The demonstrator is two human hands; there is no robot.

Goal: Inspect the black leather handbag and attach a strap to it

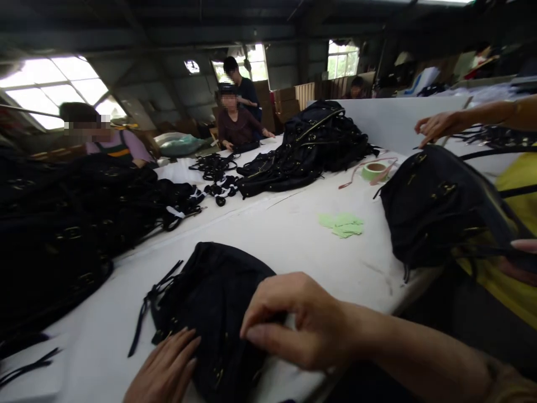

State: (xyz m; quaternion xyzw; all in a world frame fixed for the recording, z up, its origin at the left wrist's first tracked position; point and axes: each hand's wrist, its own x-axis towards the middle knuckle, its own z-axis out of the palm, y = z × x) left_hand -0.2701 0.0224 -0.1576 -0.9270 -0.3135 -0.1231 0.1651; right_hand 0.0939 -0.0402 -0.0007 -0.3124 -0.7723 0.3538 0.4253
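Note:
A black bag (218, 302) with gold-coloured metal fittings lies on the white table in front of me, its thin black cords trailing to the left. On its near left side my left hand (165, 366) rests with fingers stretched out over the fabric. My right hand (300, 319) is over the bag's right side, thumb and forefinger brought together. Whatever is between those fingertips, if anything, is too small or hidden to make out.
Black bags are heaped on the left (75, 224) and at the back (310, 145). Green paper slips (342, 224) and a tape roll (373, 170) lie on the table (293, 235). At right, a co-worker's hand (440, 126) is by another black bag (432, 207). Several people work beyond.

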